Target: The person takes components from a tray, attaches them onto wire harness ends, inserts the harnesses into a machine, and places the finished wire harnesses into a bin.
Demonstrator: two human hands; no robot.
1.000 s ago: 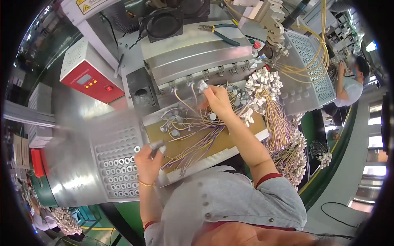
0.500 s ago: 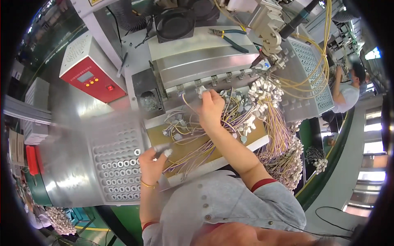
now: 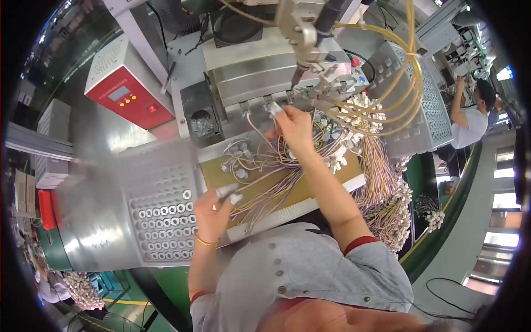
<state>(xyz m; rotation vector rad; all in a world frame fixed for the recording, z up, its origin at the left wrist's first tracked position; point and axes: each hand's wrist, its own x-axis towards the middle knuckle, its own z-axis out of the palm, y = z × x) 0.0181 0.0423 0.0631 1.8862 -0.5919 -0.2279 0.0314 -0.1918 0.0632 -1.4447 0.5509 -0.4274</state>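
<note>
My right hand (image 3: 297, 131) reaches to the row of small metal holders on the machine's front edge. Its whitish-covered fingertips are pinched together at one holder (image 3: 269, 100); what they grip is hidden. Just left of it, a small connector (image 3: 245, 108) with a thin wire sits in another holder. My left hand (image 3: 213, 216) is near the left end of the brown work board (image 3: 260, 205), thumb and forefinger apart, pale covers on their tips. Beside these fingers lie loose purple and yellow wires (image 3: 268, 193). More wires with white connectors (image 3: 337, 157) lie beyond my right forearm.
A machine head (image 3: 301, 47) with yellow tubes (image 3: 417, 83) hangs right above the holders. At left are a tray of metal rings (image 3: 166, 224) and a red-fronted control box (image 3: 128, 102). Bundled wires (image 3: 376, 182) hang at right. Another person (image 3: 470, 119) works far right.
The machine head and its tubes have swung left, now covering the pliers on the machine. My right hand has moved slightly right and up; my left hand has shifted slightly right.
</note>
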